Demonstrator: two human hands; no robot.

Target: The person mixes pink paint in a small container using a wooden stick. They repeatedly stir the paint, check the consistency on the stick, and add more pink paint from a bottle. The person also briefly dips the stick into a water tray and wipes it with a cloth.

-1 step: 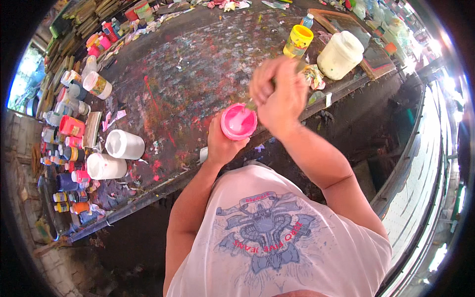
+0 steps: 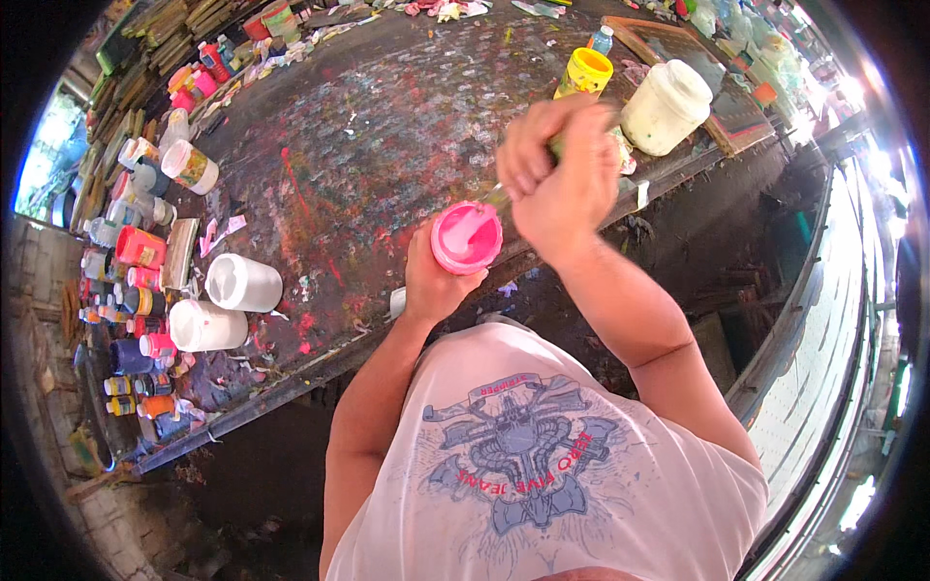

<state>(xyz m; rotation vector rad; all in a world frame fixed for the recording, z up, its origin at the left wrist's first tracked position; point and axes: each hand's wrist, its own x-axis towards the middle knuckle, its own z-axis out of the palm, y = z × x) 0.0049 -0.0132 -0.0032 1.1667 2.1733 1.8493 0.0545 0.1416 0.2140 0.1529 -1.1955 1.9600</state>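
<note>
My left hand (image 2: 433, 279) is wrapped around an open plastic jar (image 2: 498, 244) at the table's near edge. Bright pink paint (image 2: 465, 235) coats its inside, with a paler pink streak across it. Above and to the right of the jar, my right hand (image 2: 562, 174) is closed, slightly blurred, around a thin stick (image 2: 496, 192). The stick's lower end reaches the jar's rim; my fingers hide most of its upper part. Just beyond my right hand stand a yellow paint tub (image 2: 587, 73) and a large off-white lidded jar (image 2: 666, 108).
The dark table (image 2: 378, 126) is stained with paint. Two white tubs (image 2: 244, 283) stand at the left, beside several coloured paint bottles (image 2: 140, 247). A wooden frame (image 2: 731, 131) lies at the far right, and a small clear bottle (image 2: 601, 41) stands behind the yellow tub.
My right hand has shifted slightly up and to the right, drawing the stick toward the jar's rim. The pale streak in the paint looks different. My left hand and the jar have barely moved.
</note>
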